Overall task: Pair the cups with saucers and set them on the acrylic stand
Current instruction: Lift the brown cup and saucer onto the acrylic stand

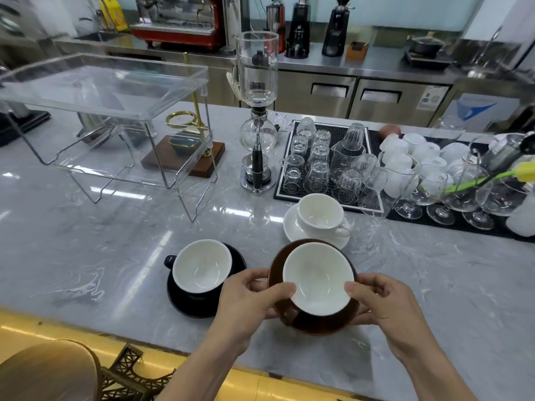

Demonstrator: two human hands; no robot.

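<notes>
A brown cup (318,279) with a white inside sits on a brown saucer (278,264) near the counter's front. My left hand (249,296) grips the saucer's left edge, thumb on the cup rim. My right hand (382,302) grips the right edge the same way. To the left, a black cup (199,264) rests on a black saucer (237,256). Behind, a white cup (320,212) stands on a white saucer (292,227). The two-tier clear acrylic stand (107,117) stands at the back left with nothing on it.
A glass siphon brewer (257,111) stands mid-counter. A black mat (327,160) with several upturned glasses lies to the right, beside stemmed glasses (463,192) and white cups (428,157). A brass dripper stand on a wooden base (188,151) sits behind the acrylic stand.
</notes>
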